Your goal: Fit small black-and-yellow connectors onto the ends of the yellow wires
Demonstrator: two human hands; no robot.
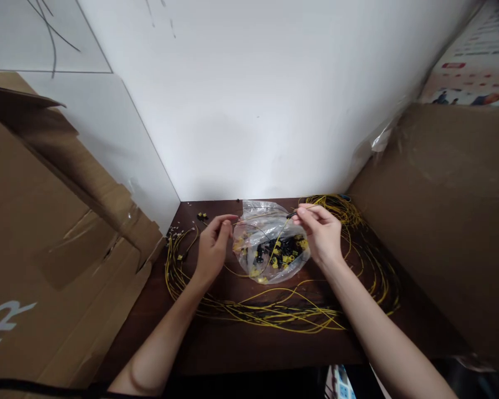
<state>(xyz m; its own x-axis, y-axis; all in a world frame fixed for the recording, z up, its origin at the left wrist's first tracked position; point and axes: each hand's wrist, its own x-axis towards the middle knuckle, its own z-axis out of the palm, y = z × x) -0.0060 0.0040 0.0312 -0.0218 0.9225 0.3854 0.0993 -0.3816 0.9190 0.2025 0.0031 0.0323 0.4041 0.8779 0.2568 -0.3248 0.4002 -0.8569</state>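
Note:
My left hand pinches thin wire between thumb and fingertips, left of a clear plastic bag. The yellow and black wire runs across above the bag toward my right hand. There my right thumb and fingers are closed on a small black connector at the wire. Below and between both hands lies the open clear bag, holding many small black and yellow pieces. A loop of yellow wire hangs down in front of it.
Long yellow and black wires curve around the bag on the dark brown table. A wire coil lies at the back right. Cardboard boxes stand at left and right; a white wall closes the back.

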